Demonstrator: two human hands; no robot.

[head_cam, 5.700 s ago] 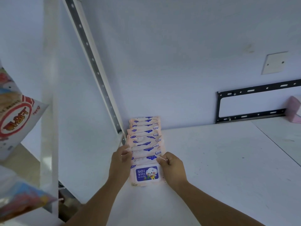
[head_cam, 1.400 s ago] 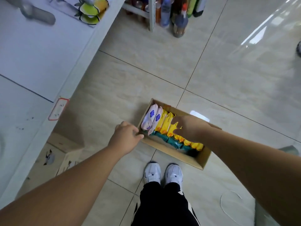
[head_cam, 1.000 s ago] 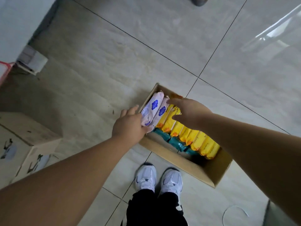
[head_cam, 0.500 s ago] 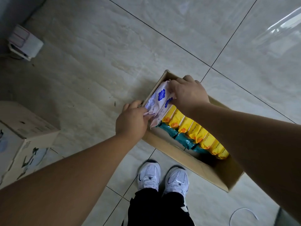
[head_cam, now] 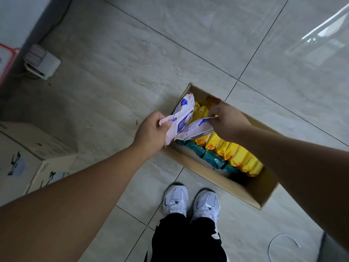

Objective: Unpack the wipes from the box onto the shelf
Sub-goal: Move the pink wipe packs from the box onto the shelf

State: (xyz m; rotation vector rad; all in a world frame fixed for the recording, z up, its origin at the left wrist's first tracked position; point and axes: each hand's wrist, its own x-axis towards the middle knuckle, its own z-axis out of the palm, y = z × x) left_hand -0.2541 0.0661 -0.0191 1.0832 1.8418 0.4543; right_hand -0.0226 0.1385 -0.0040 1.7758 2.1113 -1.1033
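Gripping pink wipes packs over the cardboard box (head_cam: 222, 181): left hand (head_cam: 151, 134) holds one pack (head_cam: 182, 115), right hand (head_cam: 227, 121) pinches another (head_cam: 196, 128); yellow packs (head_cam: 234, 154) remain inside.

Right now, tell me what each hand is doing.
Left hand: grips a pink pack.
Right hand: pinches a second pack.

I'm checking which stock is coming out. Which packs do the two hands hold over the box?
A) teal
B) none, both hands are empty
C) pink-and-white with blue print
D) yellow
C: the left hand grips one pink pack and the right hand pinches a second pink pack, while the yellow packs and teal packs lie in the box.
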